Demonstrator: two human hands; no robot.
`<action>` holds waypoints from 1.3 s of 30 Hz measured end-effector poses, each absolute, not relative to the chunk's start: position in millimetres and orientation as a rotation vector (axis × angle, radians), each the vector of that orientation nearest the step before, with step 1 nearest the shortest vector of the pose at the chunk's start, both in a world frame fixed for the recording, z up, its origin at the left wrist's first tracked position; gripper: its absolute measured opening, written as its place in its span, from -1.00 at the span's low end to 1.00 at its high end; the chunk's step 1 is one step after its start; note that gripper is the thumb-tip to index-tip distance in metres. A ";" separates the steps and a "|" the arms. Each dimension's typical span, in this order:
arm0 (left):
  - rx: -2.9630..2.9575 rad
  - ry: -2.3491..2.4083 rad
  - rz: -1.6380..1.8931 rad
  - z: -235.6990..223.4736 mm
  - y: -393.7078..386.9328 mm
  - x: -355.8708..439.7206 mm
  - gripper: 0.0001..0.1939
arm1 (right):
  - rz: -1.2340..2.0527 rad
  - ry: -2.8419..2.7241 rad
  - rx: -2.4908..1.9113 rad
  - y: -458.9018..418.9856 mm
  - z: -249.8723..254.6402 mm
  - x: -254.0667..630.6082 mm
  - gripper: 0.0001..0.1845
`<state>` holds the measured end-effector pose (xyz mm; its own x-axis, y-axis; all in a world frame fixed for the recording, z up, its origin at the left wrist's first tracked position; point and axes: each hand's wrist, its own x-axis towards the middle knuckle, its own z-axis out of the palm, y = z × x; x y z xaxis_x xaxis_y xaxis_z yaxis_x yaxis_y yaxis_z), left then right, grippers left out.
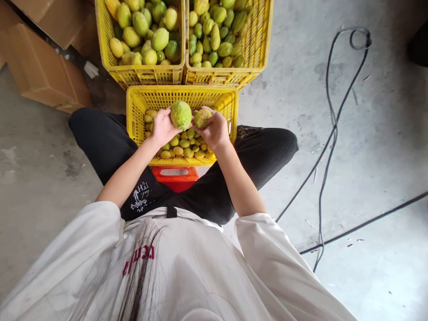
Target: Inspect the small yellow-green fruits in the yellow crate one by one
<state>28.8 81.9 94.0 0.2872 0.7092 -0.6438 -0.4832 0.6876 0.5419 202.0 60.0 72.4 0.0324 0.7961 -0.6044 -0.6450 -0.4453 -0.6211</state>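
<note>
My left hand [163, 128] is closed around a large green lemon [181, 115], held up over the near yellow crate [182, 162]. Close beside it, my right hand [216, 130] grips a smaller, yellowish lemon [202, 119] with brown marks on its skin. Below both hands, many small yellow-green lemons [184, 143] lie in the bottom of that crate. My hands and the two held fruits hide part of the pile.
Two yellow crates, a left one [143, 76] and a right one [227, 76], stand beyond, full of lemons. Cardboard boxes [43, 67] are at the far left. A red stool [175, 178] shows between my legs. Black cable [329, 142] loops across the concrete floor at right.
</note>
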 end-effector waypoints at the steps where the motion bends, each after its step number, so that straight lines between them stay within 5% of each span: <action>1: 0.261 0.997 0.818 94.0 82.5 28.4 -0.52 | 1.654 -0.164 -1.182 60.5 73.4 201.8 -0.75; 6: 0.304 1.048 0.857 92.7 82.2 29.5 -0.64 | 1.620 -0.205 -1.233 58.5 71.1 198.7 -0.84; 16: 0.343 0.999 0.882 91.1 76.5 32.0 -0.82 | 1.629 -0.309 -1.206 57.2 57.5 201.0 -0.69; 23: 0.316 1.003 0.873 92.7 77.6 32.4 -0.59 | 1.637 -0.327 -1.209 56.3 57.1 199.4 -0.65; 39: 0.304 1.052 0.859 90.4 81.8 30.3 -0.61 | 1.609 -0.291 -1.210 62.1 58.5 205.9 -0.70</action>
<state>30.3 81.8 90.4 0.2174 0.7432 -0.6327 -0.4721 0.6474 0.5983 205.9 62.1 58.5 0.0652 0.8307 -0.5529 -0.5841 -0.4174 -0.6961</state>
